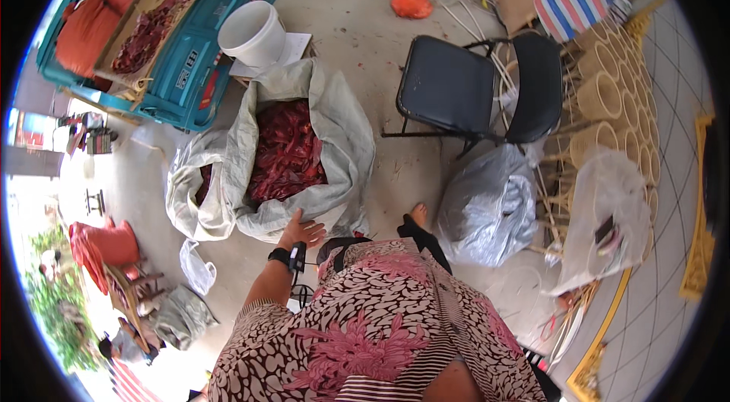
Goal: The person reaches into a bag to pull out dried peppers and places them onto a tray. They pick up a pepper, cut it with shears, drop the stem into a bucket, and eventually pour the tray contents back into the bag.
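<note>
Grey floor [346, 26] bears a sack [348, 132] of dark-red pieces [287, 151]; left hand [303, 231] spread beside it; right hand's grip I cannot tell.

Pale sack [348, 125], open, upright (dark-red contents [285, 155] inside)

1 head-high fisheye view, facing down
</note>
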Demonstrator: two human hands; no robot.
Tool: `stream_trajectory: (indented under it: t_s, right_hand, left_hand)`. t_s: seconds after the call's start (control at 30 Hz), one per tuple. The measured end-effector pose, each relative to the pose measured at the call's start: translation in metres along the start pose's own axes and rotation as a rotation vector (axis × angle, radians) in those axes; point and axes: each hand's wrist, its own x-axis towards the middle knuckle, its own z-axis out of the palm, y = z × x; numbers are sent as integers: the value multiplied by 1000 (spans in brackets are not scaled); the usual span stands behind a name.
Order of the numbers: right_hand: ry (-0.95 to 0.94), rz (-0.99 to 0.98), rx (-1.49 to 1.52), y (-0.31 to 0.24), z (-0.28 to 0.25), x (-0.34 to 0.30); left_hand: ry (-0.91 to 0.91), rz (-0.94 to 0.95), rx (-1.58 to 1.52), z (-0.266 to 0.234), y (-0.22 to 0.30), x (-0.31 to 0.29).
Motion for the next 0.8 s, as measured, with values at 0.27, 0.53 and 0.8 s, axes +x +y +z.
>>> stream_trajectory:
  t_s: [0.27, 0.53, 0.8]
  right_hand:
    - [-230, 202, 28, -103, -186, 180]
    - [-359, -81, -245, -244, -223, 332]
    - [-449, -307, -389, -409, -219, 459]
  left_hand:
    - [380, 287, 123, 4, -31, -8]
    - [738, 264, 51, -12, -137, -29]
    - [1148, 1069, 1000, 131, -6, -30]
